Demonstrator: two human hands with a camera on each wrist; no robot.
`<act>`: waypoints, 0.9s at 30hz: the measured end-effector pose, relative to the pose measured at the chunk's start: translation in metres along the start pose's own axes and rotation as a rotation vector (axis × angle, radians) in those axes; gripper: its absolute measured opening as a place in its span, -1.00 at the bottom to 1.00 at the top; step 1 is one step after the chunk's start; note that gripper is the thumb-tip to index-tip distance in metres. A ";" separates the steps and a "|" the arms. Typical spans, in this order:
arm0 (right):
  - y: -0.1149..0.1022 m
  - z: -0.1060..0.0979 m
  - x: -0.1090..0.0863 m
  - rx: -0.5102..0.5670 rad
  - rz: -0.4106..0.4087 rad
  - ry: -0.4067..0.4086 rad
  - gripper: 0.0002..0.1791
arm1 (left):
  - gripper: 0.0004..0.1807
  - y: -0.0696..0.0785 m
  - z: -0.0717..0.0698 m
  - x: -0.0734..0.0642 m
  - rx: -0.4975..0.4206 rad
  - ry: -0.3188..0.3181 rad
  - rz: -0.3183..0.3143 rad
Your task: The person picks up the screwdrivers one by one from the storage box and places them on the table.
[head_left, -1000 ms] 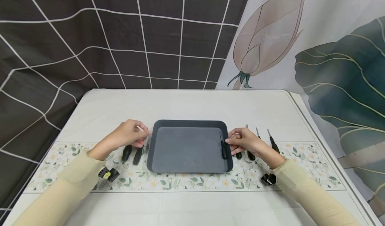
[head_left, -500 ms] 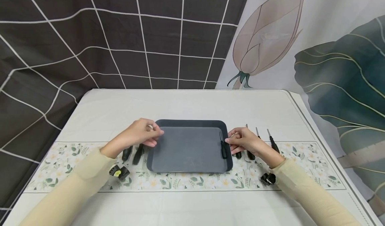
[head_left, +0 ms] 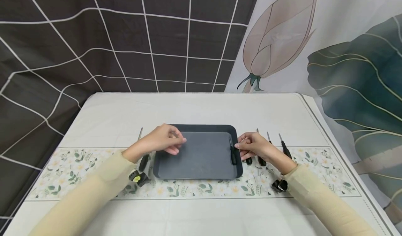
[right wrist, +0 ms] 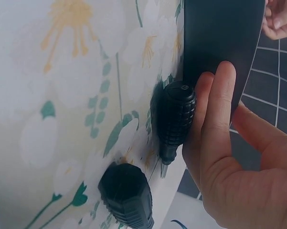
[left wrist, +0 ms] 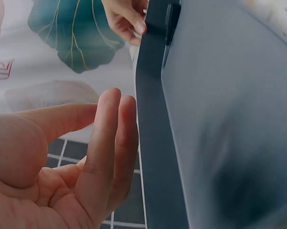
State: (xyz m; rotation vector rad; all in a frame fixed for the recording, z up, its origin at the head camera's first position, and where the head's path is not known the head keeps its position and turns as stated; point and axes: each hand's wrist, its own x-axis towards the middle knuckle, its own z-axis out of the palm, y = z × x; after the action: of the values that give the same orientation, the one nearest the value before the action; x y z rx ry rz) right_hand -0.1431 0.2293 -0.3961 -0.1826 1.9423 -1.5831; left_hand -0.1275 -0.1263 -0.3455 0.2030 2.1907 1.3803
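Note:
A grey rectangular tray [head_left: 201, 175] lies on the table, with a small black screwdriver [head_left: 233, 154] inside along its right wall. My right hand [head_left: 255, 147] pinches the tray's right rim; in the right wrist view its fingers [right wrist: 218, 102] press the outer wall and the thumb is at the rim. Over the tray's left part hovers my left hand [head_left: 164, 138], with loosely bent fingers [left wrist: 105, 129] and nothing held. Beneath the left forearm, a black screwdriver handle [head_left: 143, 162] shows, along with a thin metal shaft [head_left: 140, 134] whose handle is hidden.
Right of the tray lie several black screwdrivers, partly covered by the right hand; the outermost screwdriver [head_left: 285, 147] is fully visible. A floral runner [head_left: 188, 191] crosses the white table [head_left: 194, 108]. Dark checked cloth [head_left: 169, 37] and a flower-printed curtain [head_left: 333, 37] hang behind.
My left hand has moved right, from beside the tray's left edge to above its left part, and its forearm now covers one left screwdriver's handle. The right hand and tray stay put.

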 end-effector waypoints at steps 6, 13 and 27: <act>0.000 0.001 0.001 -0.002 0.000 0.003 -0.64 | -0.71 0.006 0.017 0.010 -0.015 -0.036 0.001; 0.000 0.001 0.000 -0.004 0.001 0.007 -0.65 | -0.72 0.009 0.039 0.024 -0.027 -0.100 0.046; 0.002 0.001 0.000 -0.001 -0.001 0.014 -0.64 | -0.73 0.014 0.072 0.044 -0.132 -0.164 0.041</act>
State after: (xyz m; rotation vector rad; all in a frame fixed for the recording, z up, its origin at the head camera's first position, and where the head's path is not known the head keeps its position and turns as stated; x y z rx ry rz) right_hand -0.1424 0.2291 -0.3977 -0.1734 1.9534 -1.5879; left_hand -0.1301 -0.0458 -0.3733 0.3022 1.9644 1.4708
